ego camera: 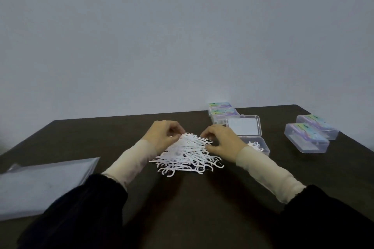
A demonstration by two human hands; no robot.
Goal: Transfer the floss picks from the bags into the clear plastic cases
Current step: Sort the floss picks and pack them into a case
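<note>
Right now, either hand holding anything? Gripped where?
Both hands work the far end of the floss pick pile. Left hand and right hand have fingers curled onto picks at its top edge; which part of each pick cannot be told.

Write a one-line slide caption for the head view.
Both hands, left and right, gather a loose pile of white floss picks on a dark table, beside an open clear case.

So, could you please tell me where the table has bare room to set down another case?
Free: the near edge in front of the floss pick pile, and the far left corner beyond the bag. Crowded: the open case and four closed cases at right.
</note>
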